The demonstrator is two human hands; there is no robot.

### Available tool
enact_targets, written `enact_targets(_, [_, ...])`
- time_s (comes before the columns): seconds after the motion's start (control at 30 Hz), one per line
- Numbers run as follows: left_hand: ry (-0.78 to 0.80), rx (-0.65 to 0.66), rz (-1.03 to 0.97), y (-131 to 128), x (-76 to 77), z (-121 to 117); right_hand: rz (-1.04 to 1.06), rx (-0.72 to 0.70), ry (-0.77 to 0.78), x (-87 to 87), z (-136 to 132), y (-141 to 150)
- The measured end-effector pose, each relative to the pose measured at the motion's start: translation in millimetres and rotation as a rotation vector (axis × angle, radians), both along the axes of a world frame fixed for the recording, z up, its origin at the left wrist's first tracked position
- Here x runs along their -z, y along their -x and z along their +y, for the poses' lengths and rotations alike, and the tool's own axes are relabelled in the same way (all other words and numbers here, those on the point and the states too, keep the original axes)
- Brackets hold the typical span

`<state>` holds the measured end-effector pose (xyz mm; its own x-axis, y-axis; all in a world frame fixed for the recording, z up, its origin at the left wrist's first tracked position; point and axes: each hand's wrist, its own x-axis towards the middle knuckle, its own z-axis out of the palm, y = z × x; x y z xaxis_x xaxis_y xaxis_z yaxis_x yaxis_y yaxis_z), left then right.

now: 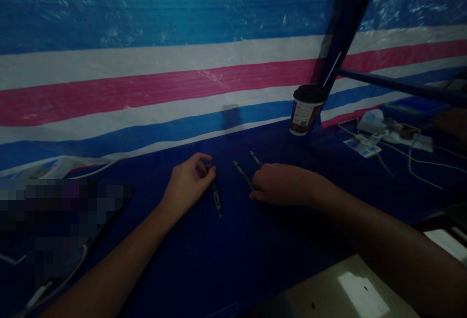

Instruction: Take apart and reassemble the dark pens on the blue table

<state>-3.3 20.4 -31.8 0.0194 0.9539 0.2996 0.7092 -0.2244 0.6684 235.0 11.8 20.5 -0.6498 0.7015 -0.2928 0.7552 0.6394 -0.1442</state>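
My left hand point(190, 178) is closed, its thumb and index finger pinching the upper end of a dark pen point(216, 199) whose tip points down toward me. Across from it, my right hand point(279, 183) rests low over the blue tabletop point(233, 255) with its fingers curled. A second pen point(242, 173) runs from its thumb and fingertips up to the left. Beside that one, a third pen point(255, 158) pokes out above the knuckles; its lower part is hidden by the hand.
A lidded paper cup point(306, 110) stands at the back by a blue metal post point(346, 31). White cables and small packets point(386, 135) lie at the right. A striped plastic sheet point(164, 84) hangs behind the table. At the left are a blurred-out object point(62, 225) and a cable.
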Motion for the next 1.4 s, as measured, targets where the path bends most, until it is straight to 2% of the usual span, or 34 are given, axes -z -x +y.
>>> enact_targets(0.07, [-0.033, 0.023, 0.203, 1.5, 0.2, -0.8, 0.037, 0.0, 0.027, -1.9, 2.3, 0.3])
enact_targets(0.13, [-0.055, 0.012, 0.306, 2.4, -0.4, -1.1, 0.089, 0.017, 0.022, -3.9, 5.6, -0.4])
enact_targets(0.23, [-0.185, 0.032, 0.264, 2.5, -3.9, -1.1, 0.199, 0.019, 0.027, -5.6, 12.4, -4.1])
enact_targets(0.3, [-0.24, 0.149, 0.203, 2.0, -7.0, -1.3, 0.311, 0.001, 0.043, -5.6, 17.2, -7.5])
enact_targets(0.4, [-0.222, 0.298, 0.163, 1.9, -9.3, -1.1, 0.434, -0.02, 0.085, -4.2, 22.7, -10.8])
enact_targets(0.57, [-0.257, 0.306, 0.13, 4.5, -6.9, -0.5, 0.404, -0.036, 0.264, 4.1, 24.1, -6.1])
enact_targets(0.77, [-0.354, 0.442, 0.302, 4.7, -9.3, -2.8, 0.567, -0.013, 0.452, 8.5, 24.6, -7.5])
enact_targets(0.87, [-0.438, 0.459, 0.419, 6.0, -10.5, -0.4, 0.613, -0.06, 0.53, 6.0, 26.1, -10.7])
enact_targets(0.97, [-0.455, 0.491, 0.487, 7.7, -10.9, 1.6, 0.521, -0.127, 0.376, 4.2, 27.3, -10.7])
enact_targets(1.07, [-0.375, 0.532, 0.508, 7.3, -11.5, 0.5, 0.343, -0.165, 0.159, 4.8, 27.5, -8.9])
enact_targets(1.23, [-0.25, 0.542, 0.627, 5.9, -13.9, -3.6, 0.103, -0.124, -0.161, 5.7, 24.7, -7.1])
enact_targets(1.3, [-0.309, 0.526, 0.672, 6.6, -14.9, -3.6, 0.122, -0.104, -0.184, 4.2, 24.0, -7.3])
enact_targets(1.4, [-0.497, 0.494, 0.693, 8.0, -16.4, -2.3, 0.283, -0.075, -0.017, 3.0, 24.9, -8.0])
